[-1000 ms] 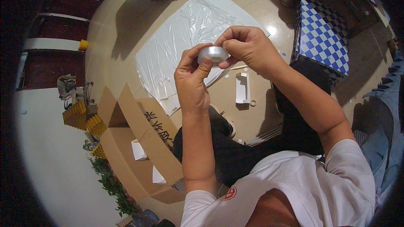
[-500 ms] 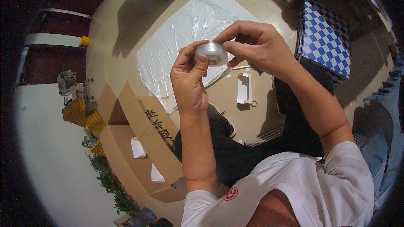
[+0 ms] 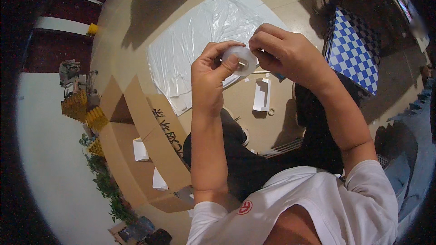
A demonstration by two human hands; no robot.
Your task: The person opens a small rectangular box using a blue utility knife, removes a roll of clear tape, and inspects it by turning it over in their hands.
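Note:
Above the floor, the thumb and fingers of my left hand are wrapped round a roll of clear tape. One flat side of the roll, with its centre hole, is tilted toward me. My right hand is at the roll's right edge, fingers curled and pinched together. Whatever lies between those fingertips is too small or hidden to make out. Below the hands, a small open white box rests on the floor beside a small tape ring.
A large white sheet under clear plastic covers the floor ahead. An open cardboard box at my left holds white cartons. A blue-and-white checkered panel stands at the right. Green plants line the wall at the left.
The roll has turned so that its flat side shows more, and has shifted slightly right. My right hand's fingers have drawn closer together at its edge. The whole view has also shifted slightly.

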